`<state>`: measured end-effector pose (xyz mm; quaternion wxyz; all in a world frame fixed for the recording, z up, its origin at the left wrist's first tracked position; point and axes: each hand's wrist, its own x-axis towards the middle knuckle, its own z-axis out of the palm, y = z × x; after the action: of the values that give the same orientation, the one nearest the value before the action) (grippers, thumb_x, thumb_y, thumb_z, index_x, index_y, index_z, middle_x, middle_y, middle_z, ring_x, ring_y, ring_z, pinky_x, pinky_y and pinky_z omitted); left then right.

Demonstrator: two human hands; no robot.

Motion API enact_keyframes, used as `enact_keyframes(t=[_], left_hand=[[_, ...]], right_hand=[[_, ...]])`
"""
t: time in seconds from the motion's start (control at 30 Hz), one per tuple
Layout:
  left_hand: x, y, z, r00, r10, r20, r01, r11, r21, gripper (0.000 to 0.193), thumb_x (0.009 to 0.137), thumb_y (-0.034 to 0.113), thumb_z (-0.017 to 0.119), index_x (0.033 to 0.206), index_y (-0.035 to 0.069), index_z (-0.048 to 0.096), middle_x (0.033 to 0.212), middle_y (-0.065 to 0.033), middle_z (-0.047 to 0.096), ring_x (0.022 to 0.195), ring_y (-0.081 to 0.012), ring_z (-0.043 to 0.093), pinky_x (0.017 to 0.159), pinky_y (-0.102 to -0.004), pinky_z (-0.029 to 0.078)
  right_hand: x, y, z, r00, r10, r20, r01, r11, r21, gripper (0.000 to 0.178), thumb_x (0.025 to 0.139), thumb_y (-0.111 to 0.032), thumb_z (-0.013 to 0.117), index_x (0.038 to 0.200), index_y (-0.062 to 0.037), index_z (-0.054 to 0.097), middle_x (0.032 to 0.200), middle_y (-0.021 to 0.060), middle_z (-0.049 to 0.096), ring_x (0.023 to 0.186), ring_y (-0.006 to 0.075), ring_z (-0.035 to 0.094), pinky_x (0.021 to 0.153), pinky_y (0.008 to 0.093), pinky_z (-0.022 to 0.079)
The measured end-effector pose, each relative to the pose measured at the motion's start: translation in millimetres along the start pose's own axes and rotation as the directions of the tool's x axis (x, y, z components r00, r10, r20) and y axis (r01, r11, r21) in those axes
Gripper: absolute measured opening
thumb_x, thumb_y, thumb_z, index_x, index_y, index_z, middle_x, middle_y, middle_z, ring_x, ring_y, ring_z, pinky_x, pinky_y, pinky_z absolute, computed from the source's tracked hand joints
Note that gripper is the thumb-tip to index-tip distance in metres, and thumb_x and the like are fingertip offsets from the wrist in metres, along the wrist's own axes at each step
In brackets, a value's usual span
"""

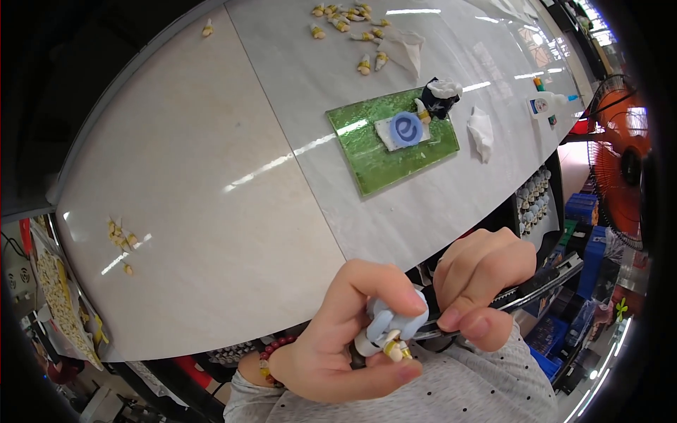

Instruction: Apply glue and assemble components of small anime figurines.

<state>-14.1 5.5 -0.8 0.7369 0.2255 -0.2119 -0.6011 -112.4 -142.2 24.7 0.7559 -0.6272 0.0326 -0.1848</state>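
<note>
My left hand (345, 331) is closed around a small light-blue and white figurine (386, 323), thumb on top of it. A tiny cream piece with gold-yellow bands (396, 347) shows at the figurine's lower side, above my fingertips. Just to the right, my right hand (483, 285) is closed in a pinch, thumb against forefinger. Something thin and dark runs from that pinch toward the figurine; its kind is hard to make out. Beyond my hands, a green glass slab (384, 169) bears a round blue dish (407, 130) on a white pad.
On the slab's far corner stands a black container with white tissue (443, 92). Several cream-and-yellow pieces (340, 25) lie at the far side, others (120, 234) at left. A glue bottle (546, 105), crumpled tissue (482, 134), an orange fan (620, 166) and a figurine tray (534, 201) are at right.
</note>
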Motion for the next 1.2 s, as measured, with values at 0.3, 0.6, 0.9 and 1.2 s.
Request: enact_keyframes(t=[0.3,0.6,0.9,1.2], left_hand=[[0.5,7.9,-2.5,0.97,-0.241,0.044,0.242,0.969,-0.04,0.043,0.077,-0.004,0.056,0.111,0.007,0.031,0.085,0.0021,0.037,0.061,0.0006,0.033,0.056,-0.0147,0.028],[3.7,8.0,1.1,0.933,-0.357,-0.033,0.352,0.929,-0.113,0.055,0.062,-0.016,0.058,0.102,0.012,0.032,0.095,-0.011,0.043,0.073,-0.0103,0.042,0.06,-0.0202,0.035],[3.6,8.4,0.9,0.938,-0.345,-0.022,0.343,0.936,-0.081,0.058,0.061,-0.017,0.06,0.102,0.012,0.032,0.099,-0.0117,0.042,0.074,-0.0104,0.042,0.059,-0.0202,0.034],[1.8,6.3,1.8,0.953,-0.295,-0.066,0.292,0.955,-0.056,0.058,0.061,-0.017,0.06,0.102,0.012,0.031,0.095,-0.0124,0.043,0.073,-0.0087,0.042,0.059,-0.0188,0.035]], right_hand=[[12.5,0.5,-12.4,0.971,-0.002,0.237,0.008,1.0,-0.025,0.016,0.069,0.003,0.062,0.057,0.0001,0.052,0.051,0.0076,0.052,0.041,0.0197,0.051,0.037,0.0269,0.037],[15.4,-7.6,-17.4,0.951,0.072,0.3,-0.034,0.991,-0.131,0.018,0.069,0.002,0.062,0.055,-0.0018,0.051,0.049,0.005,0.048,0.039,0.0184,0.048,0.036,0.0272,0.034],[18.2,-9.7,-19.1,0.937,0.098,0.335,-0.048,0.987,-0.154,0.017,0.069,0.001,0.062,0.056,-0.0018,0.051,0.048,0.0052,0.047,0.039,0.0188,0.048,0.036,0.0278,0.034],[11.6,-3.0,-16.7,0.967,0.063,0.246,-0.034,0.992,-0.121,0.016,0.069,0.0,0.063,0.057,-0.0012,0.052,0.05,0.0057,0.051,0.04,0.0175,0.05,0.036,0.027,0.036]])
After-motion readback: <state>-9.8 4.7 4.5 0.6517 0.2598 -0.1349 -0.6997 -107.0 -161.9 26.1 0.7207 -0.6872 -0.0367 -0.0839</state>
